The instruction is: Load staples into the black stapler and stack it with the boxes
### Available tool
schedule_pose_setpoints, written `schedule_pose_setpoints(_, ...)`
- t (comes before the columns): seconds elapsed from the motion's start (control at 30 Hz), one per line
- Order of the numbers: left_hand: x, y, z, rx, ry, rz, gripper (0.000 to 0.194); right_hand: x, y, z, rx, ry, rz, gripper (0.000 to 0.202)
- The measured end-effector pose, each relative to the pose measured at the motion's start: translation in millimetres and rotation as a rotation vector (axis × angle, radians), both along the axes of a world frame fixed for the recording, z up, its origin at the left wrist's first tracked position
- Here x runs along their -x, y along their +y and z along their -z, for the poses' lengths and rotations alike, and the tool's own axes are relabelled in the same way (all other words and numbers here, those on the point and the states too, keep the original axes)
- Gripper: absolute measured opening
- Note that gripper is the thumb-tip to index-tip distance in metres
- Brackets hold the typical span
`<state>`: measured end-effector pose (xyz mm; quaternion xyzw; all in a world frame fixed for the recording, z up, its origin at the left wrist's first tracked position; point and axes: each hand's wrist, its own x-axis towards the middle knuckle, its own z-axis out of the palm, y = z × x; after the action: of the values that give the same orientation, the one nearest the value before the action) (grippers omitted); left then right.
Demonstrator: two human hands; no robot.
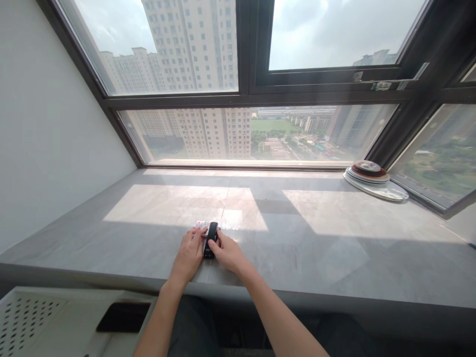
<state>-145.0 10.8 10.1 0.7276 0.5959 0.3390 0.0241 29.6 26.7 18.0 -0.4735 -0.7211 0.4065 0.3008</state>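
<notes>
A slim black device (210,241) lies lengthwise between my two hands near the front edge of the grey windowsill. My right hand (225,249) grips it from the right, thumb on its top and fingers along its side. On the left, my left hand (189,252) rests with its fingers close together beside the device, over a small clear and white packet with a red mark (201,225). The packet is partly hidden by my fingers and the device. Whether my left hand pinches the packet or only presses on it is too small to tell.
Stacked plates or lids (372,179) stand at the sill's back right corner. Window frames (245,101) rise behind the grey sill (297,263). Below its front edge at the left, a black phone-like slab (124,317) lies on a white perforated surface (70,327).
</notes>
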Motion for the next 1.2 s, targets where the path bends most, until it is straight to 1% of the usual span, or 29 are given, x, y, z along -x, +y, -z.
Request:
schedule_pose_setpoints(0.1, 12, 9, -0.4, -0.001, -0.015, 0.007, 0.041, 8, 10, 2.1, -0.007, 0.014, -0.012, 0.041)
schedule_pose_setpoints(0.27, 13, 13, 3.9, -0.03, -0.077, 0.01, 0.039, 9, 14, 5.6, -0.026, 0.055, -0.031, 0.042)
schedule_pose_setpoints(0.37, 16, 11, 4.5, -0.019, -0.149, -0.042, 0.04, 7, 15, 6.6, 0.003, 0.133, -0.014, 0.053)
schedule_pose_setpoints(0.43, 17, 6, -0.1, -0.021, -0.187, -0.094, 0.04, -2, 14, 8.0, 0.045, 0.193, 0.057, 0.061)
schedule_pose_setpoints(0.5, 13, -3, -10.1, -0.052, -0.209, -0.148, 0.04, -21, 11, 10.6, 0.045, 0.216, 0.168, 0.064)
schedule_pose_setpoints(0.53, 7, -8, -16.6, -0.084, -0.218, -0.177, 0.039, -36, 8, 12.1, 0.022, 0.21, 0.223, 0.063)
schedule_pose_setpoints(0.6, -12, -20, -30.5, -0.156, -0.233, -0.212, 0.037, -71, 2, 14.7, -0.055, 0.173, 0.313, 0.061)
schedule_pose_setpoints(0.63, -27, -25, -36.7, -0.18, -0.235, -0.202, 0.036, -92, -3, 15.5, -0.083, 0.143, 0.35, 0.06)
schedule_pose_setpoints(0.67, -43, -28, -41.6, -0.183, -0.228, -0.159, 0.036, -112, -7, 15.8, -0.1, 0.106, 0.376, 0.059)
schedule_pose_setpoints(0.73, -81, -31, -45.2, -0.113, -0.166, 0.021, 0.038, -151, -18, 15.5, -0.161, 0.003, 0.404, 0.056)
schedule_pose_setpoints(0.8, -117, -28, -39.0, -0.01, -0.057, 0.188, 0.041, -178, -29, 15.4, -0.259, -0.172, 0.397, 0.054)
schedule_pose_setpoints(0.83, -132, -25, -32.7, 0.028, -0.001, 0.221, 0.043, -187, -35, 15.8, -0.301, -0.278, 0.383, 0.054)
schedule_pose_setpoints(0.87, -145, -22, -24.9, 0.053, 0.052, 0.225, 0.046, -192, -40, 16.6, -0.329, -0.386, 0.366, 0.056)
schedule_pose_setpoints(0.93, -161, -17, -8.2, 0.076, 0.136, 0.194, 0.053, -193, -48, 19.2, -0.343, -0.572, 0.344, 0.058)
schedule_pose_setpoints(1.0, -166, -15, 4.9, 0.083, 0.185, 0.174, 0.057, -187, -53, 21.6, -0.335, -0.692, 0.353, 0.06)
schedule_pose_setpoints(1.07, -164, -15, 11.5, 0.082, 0.202, 0.17, 0.058, -180, -55, 22.7, -0.33, -0.752, 0.369, 0.062)
schedule_pose_setpoints(1.2, -160, -16, 11.7, 0.073, 0.221, 0.171, 0.057, -176, -54, 20.3, -0.322, -0.776, 0.366, 0.063)
